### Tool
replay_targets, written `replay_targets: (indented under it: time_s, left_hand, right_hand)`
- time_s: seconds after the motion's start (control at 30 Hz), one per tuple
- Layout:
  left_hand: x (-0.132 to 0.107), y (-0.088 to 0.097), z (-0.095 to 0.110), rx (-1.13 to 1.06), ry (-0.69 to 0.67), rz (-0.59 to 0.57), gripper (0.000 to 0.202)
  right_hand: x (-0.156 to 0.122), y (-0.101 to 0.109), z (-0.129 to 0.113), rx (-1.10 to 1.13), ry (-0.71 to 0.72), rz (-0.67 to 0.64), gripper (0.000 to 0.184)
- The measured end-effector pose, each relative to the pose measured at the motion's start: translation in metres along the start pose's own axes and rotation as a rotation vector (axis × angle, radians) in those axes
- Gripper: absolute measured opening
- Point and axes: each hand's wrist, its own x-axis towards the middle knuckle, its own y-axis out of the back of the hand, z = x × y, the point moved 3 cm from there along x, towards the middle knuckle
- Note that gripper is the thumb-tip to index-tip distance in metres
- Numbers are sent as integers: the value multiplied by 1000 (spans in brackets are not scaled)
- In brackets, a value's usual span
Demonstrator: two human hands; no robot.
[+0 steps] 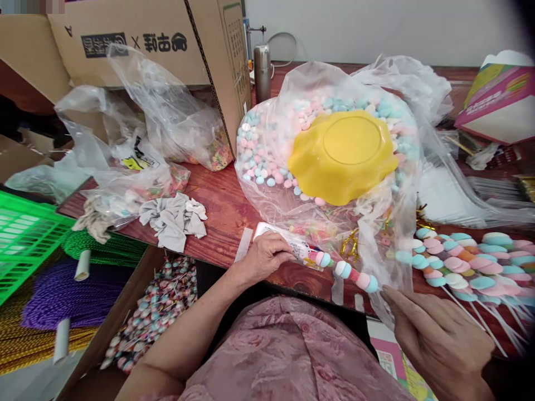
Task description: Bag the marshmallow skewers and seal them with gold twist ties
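My left hand (267, 255) has its fingers curled on a white printed plastic wrapper (301, 249) near the table's front edge. A skewer of pink, white and blue marshmallows (343, 270) runs from the wrapper's right end toward my right hand (438, 328). The skewer's left tip overlaps the wrapper; whether it sits inside I cannot tell. My right fingers are pinched together at the skewer's right end, just past the last blue marshmallow. The stick in that grip is mostly hidden. To the right lies a pile of finished-looking marshmallow skewers (468, 259) with white sticks.
A large clear bag of loose marshmallows (267, 161) bears a yellow scalloped plate (343, 156). Behind stand a cardboard box (146, 44) and a metal cylinder (262, 72). A grey cloth (173, 220) lies left; below it are a carton of candy skewers (154, 306) and a green basket (29, 234).
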Motion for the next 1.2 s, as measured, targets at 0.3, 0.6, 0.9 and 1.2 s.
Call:
replay_targets:
  time_s: [0.3,0.6,0.9,1.2]
  left_hand:
    - [-3,-2,1,88,-45,-48,20]
    - [-4,0,1,62,-117,-28,21]
    - [-3,3,8,90,-112,-90,23]
    - [11,1,11,504,-186,-255,25]
  right_hand:
    - [9,-13,-10,79,-84,-71,20]
    - [27,2,-13,-30,79,-162,21]
    - [23,-10,-18,96,18,-73,24]
    - [22,-21,-16,202,-60,58,19]
